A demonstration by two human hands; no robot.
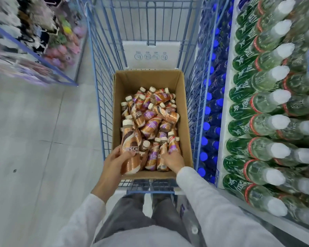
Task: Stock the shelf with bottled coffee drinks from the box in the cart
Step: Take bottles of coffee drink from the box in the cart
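An open cardboard box (185, 107) sits in a blue wire cart (103, 97) and holds several copper and purple coffee bottles (150, 125) lying in a loose heap. My left hand (114, 162) grips one copper coffee bottle (130, 150) with a white cap, lifted upright at the box's near left corner. My right hand (173, 160) reaches into the near right of the box, its fingers closed around the base of a purple-labelled bottle (173, 148) standing among others.
On the right, a shelf (223, 132) holds rows of green-labelled water bottles (268, 125) with white caps, and blue-capped bottles (209, 111) sit lower beside the cart. A rack of fluffy goods (34, 38) stands at the far left across the grey tiled aisle.
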